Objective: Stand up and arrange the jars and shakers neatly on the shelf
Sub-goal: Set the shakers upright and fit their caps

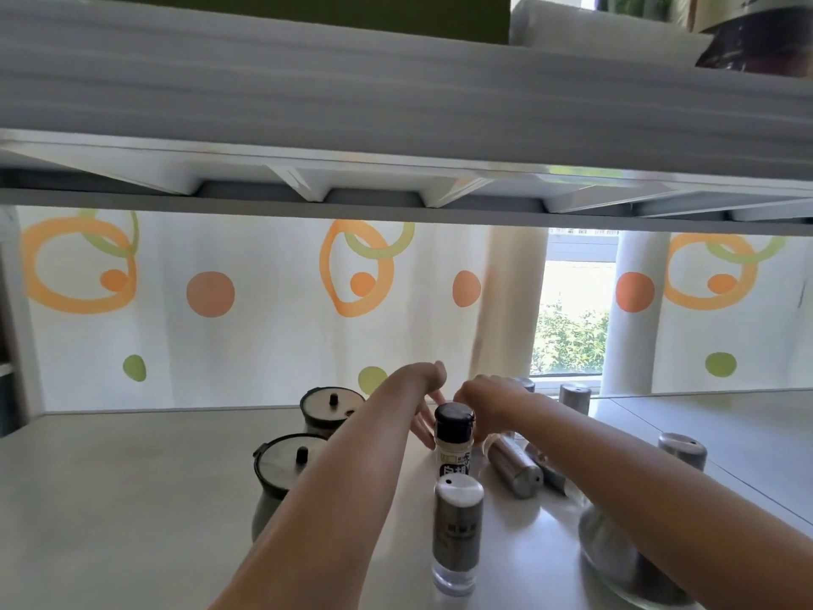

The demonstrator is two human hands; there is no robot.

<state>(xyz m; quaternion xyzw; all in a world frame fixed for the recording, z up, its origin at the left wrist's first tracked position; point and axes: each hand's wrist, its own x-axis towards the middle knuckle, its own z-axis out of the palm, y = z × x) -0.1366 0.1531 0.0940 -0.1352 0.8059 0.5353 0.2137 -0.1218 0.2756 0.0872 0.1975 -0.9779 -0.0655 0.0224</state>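
Observation:
My left hand [426, 394] and my right hand [486, 400] reach to the back of the shelf [132, 499], one on each side of an upright black-capped spice bottle [454, 433]. The left fingers are spread and point down just left of the bottle. The right fingers curl down beside it, their tips hidden. An upright silver shaker [457, 521] stands in front of the bottle. Two silver shakers [514, 471] [547, 475] lie on their sides under my right forearm. Two dark lidded jars [332, 409] [286, 468] stand at the left.
More silver shakers stand upright at the back [574, 396] and at the right [682, 449]. A round glass jar [611, 548] sits at the lower right under my right arm. An upper shelf [396, 125] hangs low overhead. A patterned curtain [264, 323] hangs behind.

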